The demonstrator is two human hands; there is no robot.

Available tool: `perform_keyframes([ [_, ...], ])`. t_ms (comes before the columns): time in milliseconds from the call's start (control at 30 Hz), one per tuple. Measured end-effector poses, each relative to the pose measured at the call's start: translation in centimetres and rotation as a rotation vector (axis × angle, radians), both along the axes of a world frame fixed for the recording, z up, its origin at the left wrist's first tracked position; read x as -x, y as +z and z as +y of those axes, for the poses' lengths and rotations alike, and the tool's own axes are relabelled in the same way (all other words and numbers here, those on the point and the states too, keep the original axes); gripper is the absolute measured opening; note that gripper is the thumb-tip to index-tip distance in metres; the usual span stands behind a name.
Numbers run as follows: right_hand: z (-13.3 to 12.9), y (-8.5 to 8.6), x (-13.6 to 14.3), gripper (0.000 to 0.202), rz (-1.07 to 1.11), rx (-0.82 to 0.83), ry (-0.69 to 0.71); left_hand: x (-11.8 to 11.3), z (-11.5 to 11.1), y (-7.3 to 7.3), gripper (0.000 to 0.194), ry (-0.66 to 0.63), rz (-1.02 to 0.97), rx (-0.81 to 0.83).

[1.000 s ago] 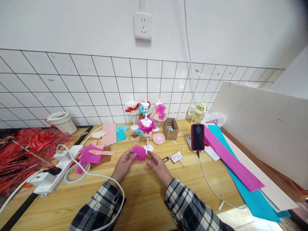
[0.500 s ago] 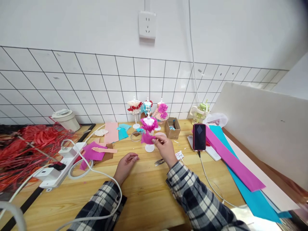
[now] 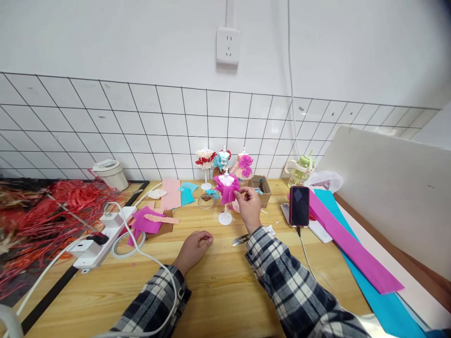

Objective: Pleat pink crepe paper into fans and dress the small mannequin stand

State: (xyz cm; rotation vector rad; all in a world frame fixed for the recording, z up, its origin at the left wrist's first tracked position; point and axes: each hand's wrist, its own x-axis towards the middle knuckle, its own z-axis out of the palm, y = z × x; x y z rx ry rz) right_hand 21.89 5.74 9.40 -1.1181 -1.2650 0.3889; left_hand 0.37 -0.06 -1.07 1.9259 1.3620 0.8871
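A small white mannequin on a round-based stand (image 3: 225, 218) wears ruffled magenta paper around its top. My right hand (image 3: 249, 206) is shut on a piece of magenta crepe paper (image 3: 228, 194), pinched at its right edge between thumb and fingers. The paper lies against the mannequin's front, below the ruffle; whether it is fixed there I cannot tell. My left hand (image 3: 194, 249) rests on the table in front of the stand, its fingers loosely curled with nothing visible in them. Thread snips (image 3: 240, 240) lie near my right wrist.
Several dressed mannequins (image 3: 206, 162) stand behind, beside a small cardboard box (image 3: 265, 191). Paper scraps (image 3: 150, 220), a tape roll (image 3: 128, 245) and a power strip (image 3: 102, 244) lie left. A phone (image 3: 299, 206) and long paper strips (image 3: 352, 239) are right. A white cable crosses my left sleeve.
My right hand has raised the magenta paper from in front of the stand's pole to the mannequin's front. My left hand stays on the table. The whole view has shifted slightly.
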Motion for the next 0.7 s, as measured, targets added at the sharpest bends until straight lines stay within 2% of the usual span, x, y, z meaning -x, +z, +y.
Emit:
perform_keyframes([
  [67, -0.7, -0.2, 0.2, 0.021, 0.006, 0.01, 0.001, 0.1, 0.1, -0.2, 0.025, -0.003, -0.013, -0.002],
  [133, -1.9, -1.2, 0.9, 0.019, 0.025, 0.029, 0.013, 0.2, 0.1, -0.2, 0.026, 0.012, -0.051, -0.024],
  [200, -3.4, -3.1, 1.8, 0.018, 0.092, 0.106, 0.094, 0.3, 0.1, -0.1, 0.035, 0.024, -0.128, -0.074],
  [267, -4.6, -5.8, 3.0, 0.019, 0.161, 0.254, 0.294, 0.2, 0.0, 0.1, 0.059, -0.002, -0.224, -0.12],
  [300, -5.0, -7.1, 3.5, 0.021, 0.208, 0.311, 0.349, 0.1, -0.1, 0.2, 0.073, -0.031, -0.267, -0.123],
  [367, -5.3, -9.5, 4.3, 0.022, 0.272, 0.388, 0.391, -0.2, -0.1, 0.2, 0.093, -0.088, -0.341, -0.074],
  [400, -5.3, -10.4, 4.5, 0.022, 0.283, 0.408, 0.391, -0.3, -0.1, 0.1, 0.096, -0.118, -0.369, -0.021],
  [433, -5.2, -11.1, 4.6, 0.022, 0.282, 0.421, 0.389, -0.5, 0.0, 0.1, 0.093, -0.126, -0.405, 0.031],
  [500, -4.9, -11.8, 4.5, 0.022, 0.275, 0.435, 0.397, -0.8, 0.4, 0.0, 0.074, -0.087, -0.447, 0.124],
  [600, -4.6, -11.8, 3.9, 0.022, 0.294, 0.444, 0.455, -1.2, 1.2, 0.1, 0.047, -0.004, -0.417, 0.198],
  [633, -4.6, -11.6, 3.7, 0.022, 0.29, 0.439, 0.477, -1.4, 1.5, 0.2, 0.046, 0.033, -0.409, 0.148],
  [700, -4.7, -11.3, 3.4, 0.021, 0.274, 0.42, 0.526, -1.7, 1.9, 0.4, 0.059, 0.062, -0.417, 0.058],
])
